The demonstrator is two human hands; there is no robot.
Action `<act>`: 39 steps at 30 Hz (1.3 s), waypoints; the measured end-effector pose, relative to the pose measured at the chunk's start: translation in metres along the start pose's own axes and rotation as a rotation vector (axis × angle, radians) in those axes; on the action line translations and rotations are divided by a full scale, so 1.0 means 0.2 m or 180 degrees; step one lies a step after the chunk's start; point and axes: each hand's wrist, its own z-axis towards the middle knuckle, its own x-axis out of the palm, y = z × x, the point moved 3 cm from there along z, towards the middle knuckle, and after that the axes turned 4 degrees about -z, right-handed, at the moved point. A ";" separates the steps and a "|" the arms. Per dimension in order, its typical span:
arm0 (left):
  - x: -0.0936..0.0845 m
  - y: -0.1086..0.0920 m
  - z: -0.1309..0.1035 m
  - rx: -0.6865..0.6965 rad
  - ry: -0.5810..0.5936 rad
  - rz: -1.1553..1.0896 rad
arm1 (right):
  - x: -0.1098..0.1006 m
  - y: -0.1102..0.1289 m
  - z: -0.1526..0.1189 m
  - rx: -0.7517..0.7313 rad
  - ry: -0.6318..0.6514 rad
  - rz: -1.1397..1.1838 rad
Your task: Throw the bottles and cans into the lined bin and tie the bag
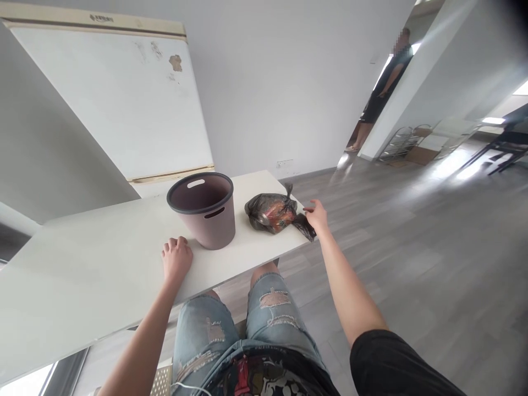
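- Our left hand [177, 257] and right hand [317, 217] are well apart, one on each side of the things in front of us.
- With the left one we press palm down on the white desk [103, 258], its fingers lightly bent and spread, just beside the lower left side of the bin; it holds nothing.
- With the right one we reach to the right end of the desk, thumb side toward the bag, at the bag's loose black end. We cannot tell whether its fingers are closed on that plastic or only beside it.
- We see the bin [212, 225] upright on the desk: dusty pink-purple, with a dark grey rim and two oval handle slots, one on the far side and one on the near side. Its bottom is hidden from us.
- We have the bag [272, 213] to the right of the bin, with bare desk between them. It is dark, see-through plastic holding something red and orange; one twisted end sticks up at the back and another trails to the desk's right edge.
- Behind the desk we face a white fridge [115, 93] with stained, peeling patches, and a pale wall [289, 82].
- To our right, past the grey floor [371, 236], a person [388, 77] in dark clothes stands in a doorway, near a metal rack [398, 143] and some cardboard [421, 155].
- Below us are our ripped light-blue jeans [210, 324].
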 end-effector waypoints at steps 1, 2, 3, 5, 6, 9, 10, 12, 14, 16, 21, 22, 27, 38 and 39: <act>0.00 0.00 0.00 0.0003 -0.0007 0.0011 | -0.03 -0.02 -0.04 0.0004 -0.0074 -0.0161; 0.00 0.00 0.00 0.0008 -0.0013 0.0022 | -0.06 -0.05 -0.09 0.0000 -0.0115 -0.0290; 0.00 0.00 0.00 0.0013 -0.0015 0.0031 | -0.09 -0.07 -0.14 -0.0048 -0.0116 -0.0407; 0.01 0.00 0.00 0.0018 -0.0003 0.0037 | -0.12 -0.09 -0.25 -0.0321 -0.0015 -0.0623; 0.01 0.00 0.00 0.0018 0.0006 0.0037 | -0.13 -0.10 -0.30 -0.0551 0.0075 -0.0740; 0.01 0.01 0.00 0.0004 0.0010 0.0044 | -0.12 -0.11 -0.46 -0.1397 0.0482 -0.1159; 0.01 0.01 0.00 -0.0001 0.0007 0.0044 | -0.11 -0.13 -0.50 -0.1609 0.0609 -0.1309; 0.02 0.01 0.00 -0.0001 0.0003 0.0030 | -0.10 -0.16 -0.57 -0.1880 0.0732 -0.1640; 0.02 0.01 0.00 0.0010 0.0000 0.0003 | -0.10 -0.20 -0.60 -0.1971 0.0612 -0.1901; 0.01 0.01 0.00 0.0014 -0.0004 -0.0012 | -0.12 -0.23 -0.60 -0.1969 0.0406 -0.1953; 0.00 0.00 -0.01 -0.0001 0.0002 -0.0041 | -0.18 -0.20 -0.63 -0.1621 -0.0338 -0.1308; 0.00 0.00 -0.01 -0.0014 0.0006 -0.0064 | -0.19 -0.16 -0.66 -0.1400 -0.0631 -0.1037; -0.05 -0.01 -0.01 0.0050 -0.0183 -0.0530 | -0.08 0.09 -0.90 -0.0021 -0.1092 0.1335; -0.50 -0.46 -0.61 0.0021 -0.0218 -0.3619 | 0.17 0.53 -1.26 0.1158 0.0932 0.3536; -0.51 -0.52 -0.65 0.0046 0.0258 -0.4059 | 0.20 0.54 -1.29 0.1178 0.1089 0.3455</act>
